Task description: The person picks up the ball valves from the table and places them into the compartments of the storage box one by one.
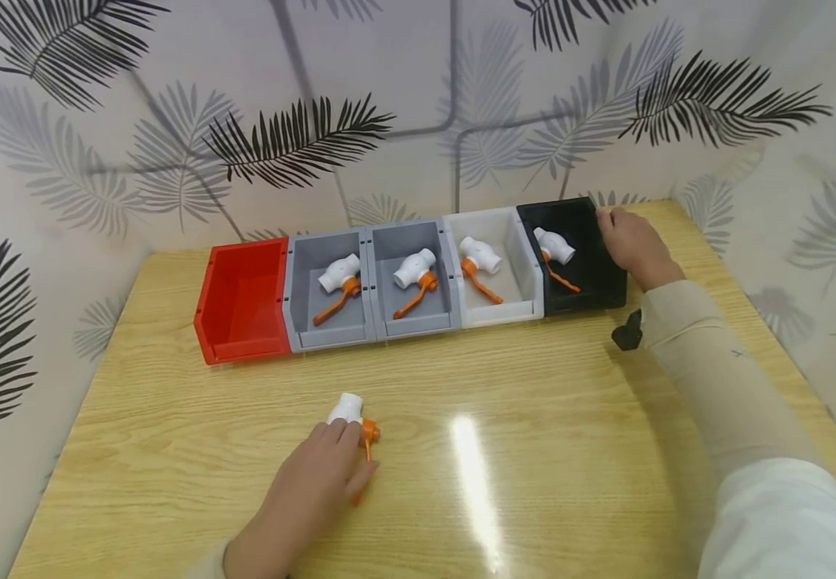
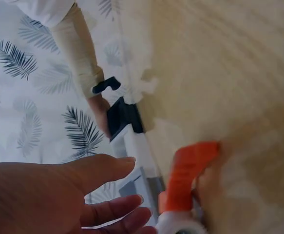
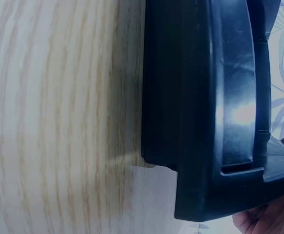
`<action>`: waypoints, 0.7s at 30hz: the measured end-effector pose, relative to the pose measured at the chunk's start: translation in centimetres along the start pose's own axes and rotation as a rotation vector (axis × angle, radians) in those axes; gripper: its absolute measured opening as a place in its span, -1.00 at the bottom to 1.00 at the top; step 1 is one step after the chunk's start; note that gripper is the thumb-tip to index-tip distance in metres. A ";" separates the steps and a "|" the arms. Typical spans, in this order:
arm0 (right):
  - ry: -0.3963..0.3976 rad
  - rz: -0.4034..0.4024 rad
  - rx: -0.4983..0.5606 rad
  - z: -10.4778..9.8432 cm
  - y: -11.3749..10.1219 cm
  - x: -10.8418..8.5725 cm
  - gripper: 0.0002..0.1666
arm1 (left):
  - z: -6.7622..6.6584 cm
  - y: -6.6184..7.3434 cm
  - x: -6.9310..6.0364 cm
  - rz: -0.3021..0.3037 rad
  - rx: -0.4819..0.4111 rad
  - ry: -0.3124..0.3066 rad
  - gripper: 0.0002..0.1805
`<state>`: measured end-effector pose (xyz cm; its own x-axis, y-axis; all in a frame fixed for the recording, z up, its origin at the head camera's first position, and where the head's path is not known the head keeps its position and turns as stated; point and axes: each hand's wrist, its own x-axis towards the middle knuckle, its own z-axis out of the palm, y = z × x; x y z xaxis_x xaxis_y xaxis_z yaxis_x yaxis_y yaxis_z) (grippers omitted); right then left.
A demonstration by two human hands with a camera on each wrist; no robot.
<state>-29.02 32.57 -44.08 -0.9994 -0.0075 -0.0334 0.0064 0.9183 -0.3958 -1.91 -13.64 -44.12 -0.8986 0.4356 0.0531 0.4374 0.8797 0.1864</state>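
On the table in front, a white ball valve [image 1: 346,408] with an orange lever lies partly under my left hand [image 1: 309,482]. My left fingers reach over its white body, and the thumb is spread apart from them. In the left wrist view the orange lever [image 2: 188,168] stands beyond the fingertips, the valve body cut off by the frame. At the far right, my right hand [image 1: 635,245] grips the right wall of a black bin [image 1: 586,302]. The right wrist view shows fingers [image 3: 266,219] under the rim of that bin, largely hidden by it.
The black bin ends a joined row with a white bin [image 1: 518,310], two grey bins [image 1: 418,325] [image 1: 334,336] and a red bin [image 1: 247,351]. One valve lies in each bin except the red one. A patterned wall covering [image 1: 418,96] rises behind.
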 end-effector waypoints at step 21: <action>0.046 -0.017 0.008 -0.2 -0.4 -0.5 -0.29 | 2.5 1.3 -1.3 0.026 0.064 0.209 -0.70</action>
<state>-28.52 32.26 -43.71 -0.9999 -0.0043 0.0158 -0.0103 0.9150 -0.4034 -0.11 -12.62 -46.41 -0.8715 0.4155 0.2607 0.4562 0.8818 0.1197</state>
